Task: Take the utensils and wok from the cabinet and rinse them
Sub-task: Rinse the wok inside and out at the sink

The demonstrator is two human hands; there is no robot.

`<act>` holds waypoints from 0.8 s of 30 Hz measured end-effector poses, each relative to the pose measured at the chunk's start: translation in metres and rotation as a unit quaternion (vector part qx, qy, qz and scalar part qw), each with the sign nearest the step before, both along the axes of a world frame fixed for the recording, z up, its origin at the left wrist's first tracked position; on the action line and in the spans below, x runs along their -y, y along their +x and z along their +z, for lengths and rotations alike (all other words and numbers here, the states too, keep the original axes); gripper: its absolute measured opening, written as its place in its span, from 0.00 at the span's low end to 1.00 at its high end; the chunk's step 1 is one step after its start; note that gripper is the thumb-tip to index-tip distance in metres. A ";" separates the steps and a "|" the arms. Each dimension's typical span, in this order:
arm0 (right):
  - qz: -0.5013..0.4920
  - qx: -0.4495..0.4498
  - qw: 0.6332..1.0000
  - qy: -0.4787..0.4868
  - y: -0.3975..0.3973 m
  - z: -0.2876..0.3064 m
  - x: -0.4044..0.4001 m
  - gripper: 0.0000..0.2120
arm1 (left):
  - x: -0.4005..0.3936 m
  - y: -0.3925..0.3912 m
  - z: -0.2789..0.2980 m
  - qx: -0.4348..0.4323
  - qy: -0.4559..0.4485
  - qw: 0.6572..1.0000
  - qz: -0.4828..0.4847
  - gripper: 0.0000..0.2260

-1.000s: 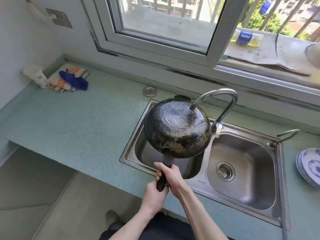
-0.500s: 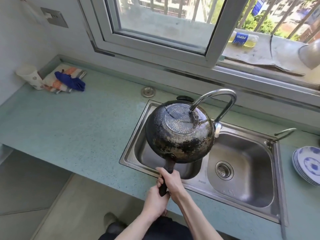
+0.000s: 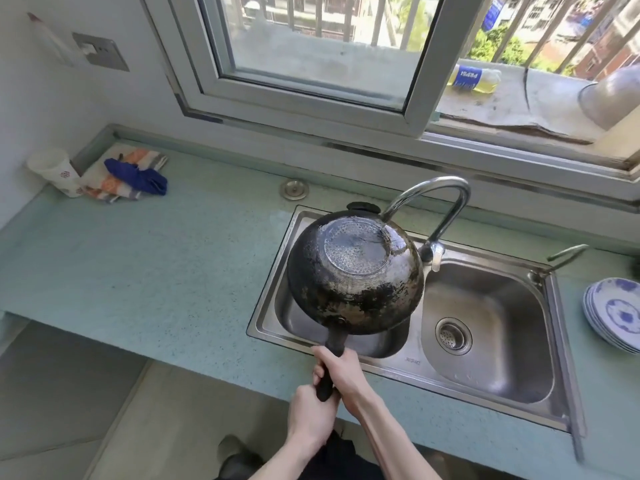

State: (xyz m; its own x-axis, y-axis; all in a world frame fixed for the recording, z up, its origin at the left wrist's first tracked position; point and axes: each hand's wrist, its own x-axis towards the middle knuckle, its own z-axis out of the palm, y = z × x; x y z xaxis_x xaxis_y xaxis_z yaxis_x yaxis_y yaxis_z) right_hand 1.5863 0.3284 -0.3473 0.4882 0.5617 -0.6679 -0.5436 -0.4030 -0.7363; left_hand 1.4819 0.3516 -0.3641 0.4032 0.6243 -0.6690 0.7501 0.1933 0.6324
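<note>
Over the left basin of the double sink (image 3: pixel 568 341), the wok (image 3: pixel 355 275) is held upside down and tilted, its scorched underside and patterned base facing the camera, its far edge right under the spout of the curved faucet (image 3: pixel 433 188). The step in hand looks like rinsing the outside of the wok; whether water is running cannot be told, though the base shines as if wet. No utensils show anywhere, so that part of the task cannot be judged from here.

Both hands grip the one black handle (image 3: pixel 334 344), which points back toward the person. The right hand (image 3: pixel 341 370) sits higher, nearer the bowl, its fingers wrapped round the handle with the thumb on top. The left hand (image 3: pixel 310 415) holds the handle's end just below, fingers curled round it from the left. Both forearms reach up from the bottom of the frame and meet at the handle, above the front edge of the surface (image 3: pixel 156 265).

Next, I judge, the wok needs turning over so its inside meets the spout, which calls for a firm two-handed roll of the handle while keeping the rim clear of the faucet and low in the basin. A heavy, wet handle could slip during that turn.
</note>
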 end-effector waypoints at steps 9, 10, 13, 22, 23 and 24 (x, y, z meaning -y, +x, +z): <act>-0.074 -0.015 0.997 -0.015 -0.056 0.008 -0.024 0.15 | -0.034 -0.052 0.002 -0.001 0.013 0.998 -0.054 0.10; -0.080 -0.016 0.996 -0.021 -0.062 0.008 -0.026 0.15 | -0.038 -0.057 0.000 -0.003 0.008 0.998 -0.059 0.11; -0.104 -0.023 0.994 -0.019 -0.078 0.006 -0.028 0.17 | -0.043 -0.071 -0.005 -0.001 0.006 0.997 -0.082 0.11; -0.146 -0.053 0.988 -0.018 -0.056 0.001 -0.026 0.16 | -0.044 -0.050 0.008 0.006 0.051 0.992 -0.116 0.12; -0.150 -0.059 0.987 -0.014 -0.052 0.000 -0.026 0.16 | -0.043 -0.046 0.011 -0.001 0.055 0.991 -0.119 0.12; -0.155 -0.063 0.986 -0.008 -0.048 -0.001 -0.025 0.17 | -0.042 -0.042 0.013 -0.007 0.060 0.991 -0.120 0.13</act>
State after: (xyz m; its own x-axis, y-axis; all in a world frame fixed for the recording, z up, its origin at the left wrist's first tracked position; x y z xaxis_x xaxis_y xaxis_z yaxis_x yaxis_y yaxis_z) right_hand 1.5386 0.3529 -0.3478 0.5472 0.3870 -0.7422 -0.7298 -0.2136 -0.6494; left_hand 1.4403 0.3938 -0.3513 0.5416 0.5864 -0.6023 0.7738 -0.0678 0.6298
